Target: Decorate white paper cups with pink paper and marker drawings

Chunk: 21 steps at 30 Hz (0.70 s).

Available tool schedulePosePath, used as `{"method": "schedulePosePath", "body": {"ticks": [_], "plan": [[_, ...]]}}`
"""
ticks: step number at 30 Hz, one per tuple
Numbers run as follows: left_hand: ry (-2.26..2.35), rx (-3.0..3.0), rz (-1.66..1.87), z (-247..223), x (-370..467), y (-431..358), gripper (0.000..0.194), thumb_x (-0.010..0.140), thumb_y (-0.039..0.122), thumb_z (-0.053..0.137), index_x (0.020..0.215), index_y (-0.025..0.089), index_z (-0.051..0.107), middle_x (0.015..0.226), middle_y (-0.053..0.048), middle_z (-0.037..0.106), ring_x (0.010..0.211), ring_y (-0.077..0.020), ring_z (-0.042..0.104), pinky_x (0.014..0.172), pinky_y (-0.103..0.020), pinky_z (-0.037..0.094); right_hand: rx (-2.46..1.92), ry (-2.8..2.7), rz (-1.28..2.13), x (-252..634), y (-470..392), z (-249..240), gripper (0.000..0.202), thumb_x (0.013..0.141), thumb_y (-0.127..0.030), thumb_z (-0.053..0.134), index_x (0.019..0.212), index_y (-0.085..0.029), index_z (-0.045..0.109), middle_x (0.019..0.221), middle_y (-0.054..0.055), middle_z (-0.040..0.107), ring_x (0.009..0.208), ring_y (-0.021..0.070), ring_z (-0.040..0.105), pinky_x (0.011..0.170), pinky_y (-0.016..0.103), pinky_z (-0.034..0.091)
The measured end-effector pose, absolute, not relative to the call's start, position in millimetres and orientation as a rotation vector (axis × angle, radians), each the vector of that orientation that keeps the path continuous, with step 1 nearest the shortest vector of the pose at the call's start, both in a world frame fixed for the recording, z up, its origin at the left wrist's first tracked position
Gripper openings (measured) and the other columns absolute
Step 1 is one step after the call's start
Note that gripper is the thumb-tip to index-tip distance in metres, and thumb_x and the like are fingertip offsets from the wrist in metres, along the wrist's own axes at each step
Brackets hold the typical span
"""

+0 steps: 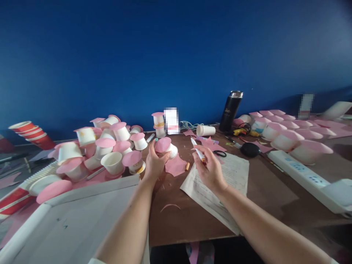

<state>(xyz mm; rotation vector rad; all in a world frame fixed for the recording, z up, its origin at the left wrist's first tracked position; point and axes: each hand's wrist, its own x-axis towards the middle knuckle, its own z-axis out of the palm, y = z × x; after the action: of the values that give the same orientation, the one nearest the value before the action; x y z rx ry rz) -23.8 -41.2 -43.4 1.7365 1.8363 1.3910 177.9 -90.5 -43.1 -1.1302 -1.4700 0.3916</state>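
My left hand [155,162] is closed around a white paper cup [173,151] with a pink paper disc [163,144] on its upper end; the cup leans to the right. In my right hand [211,169] is a white marker [198,149] with an orange end, its pale pointed tip aimed up and away from me. Between the hands, a pink paper scrap [175,165] lies on the brown table, with a small orange cap [187,167] at its edge. Printed paper [233,176] lies under my right hand, close to black scissor handles [220,153].
Several pink-topped paper cups [105,143] crowd the left, behind a white box [90,216]. More pink-topped cups [288,136] stand at right, near a power strip [299,176]. A black thermos [230,113] and stacked white cups [206,130] are near the blue wall [176,55].
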Motion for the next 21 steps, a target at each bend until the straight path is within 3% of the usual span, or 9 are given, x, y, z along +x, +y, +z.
{"method": "schedulePosePath", "body": {"ticks": [8,12,16,21], "plan": [[1.951,1.806,1.348,-44.8,-23.2,-42.0,0.081,0.074,0.033,0.078,0.146,0.019,0.043,0.150,-0.017,0.052,0.138,-0.0323,0.050,0.112,-0.044,0.042,-1.131,-1.475,0.383,180.9,-88.9,-42.8,0.028,0.095,-0.032,0.054,0.120,-0.022,0.062,0.108,0.007,0.070,0.059,0.0100,0.055,0.056,0.025,0.049],[2.030,1.848,1.316,-43.3,-24.3,-44.0,0.081,0.077,0.036,0.076,0.148,0.019,0.039,0.147,-0.019,0.055,0.133,-0.0347,0.054,0.107,-0.047,0.046,-1.148,-1.511,0.398,180.5,-90.6,-42.7,0.029,0.096,-0.032,0.054,0.121,-0.023,0.062,0.111,0.008,0.070,0.060,0.0104,0.055,0.058,0.026,0.050],[2.186,1.785,1.215,-42.2,-26.1,-42.4,0.080,0.083,0.032,0.067,0.151,0.011,0.032,0.141,-0.028,0.056,0.127,-0.0398,0.058,0.099,-0.051,0.051,-1.166,-1.547,0.389,180.2,-91.5,-42.1,0.029,0.095,-0.032,0.054,0.121,-0.023,0.063,0.113,0.008,0.070,0.057,0.0093,0.055,0.060,0.027,0.051],[2.237,1.756,1.191,-43.2,-26.9,-39.9,0.089,0.084,0.023,0.059,0.157,0.004,0.012,0.152,-0.036,0.038,0.126,-0.0435,0.059,0.094,-0.052,0.053,-1.162,-1.570,0.402,179.7,-91.3,-42.6,0.028,0.095,-0.033,0.055,0.120,-0.022,0.064,0.110,0.007,0.070,0.055,0.0087,0.054,0.057,0.026,0.049]]}}
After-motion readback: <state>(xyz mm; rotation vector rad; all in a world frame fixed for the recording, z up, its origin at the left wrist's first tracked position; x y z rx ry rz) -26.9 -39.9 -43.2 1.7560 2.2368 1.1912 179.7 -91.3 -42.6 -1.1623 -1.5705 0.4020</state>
